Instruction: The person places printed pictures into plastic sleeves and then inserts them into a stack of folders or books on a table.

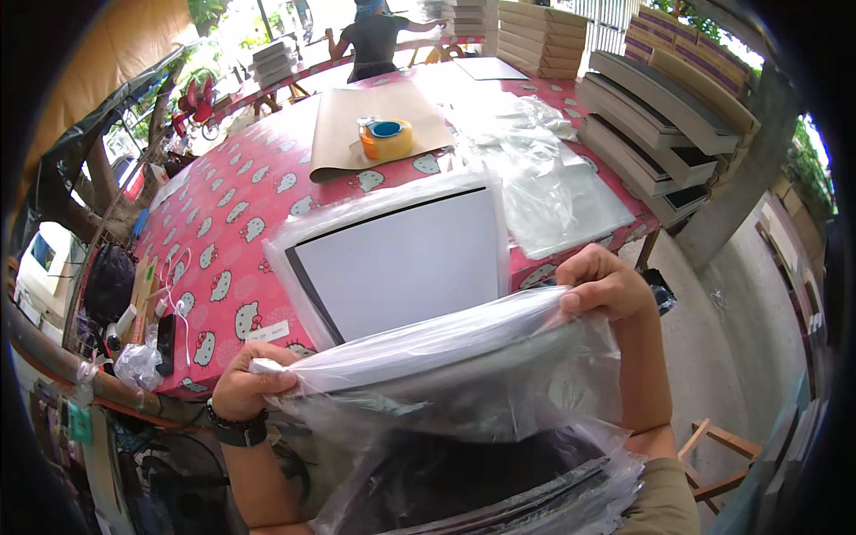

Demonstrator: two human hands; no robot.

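My left hand [252,382], with a dark band at the wrist, pinches one end of a clear plastic bag [499,392]. The other end is gripped by my right hand [608,287], fingers curled round the edge. The plastic is stretched between both hands over a long white band; whether that is paper inside or bunched film I cannot tell. Just beyond lies a flat white panel [401,259] with black edges, wrapped in clear film, at the table's near edge. Below my hands, more clear film [571,490] covers something dark on my lap.
A pink patterned cloth [223,205] covers the table. On it are brown paper [343,125], an orange tape dispenser [392,143] and clear plastic bags [571,209]. Boxes [660,134] stack at right; a wooden stool [722,459] stands below. Another person [373,45] stands far off.
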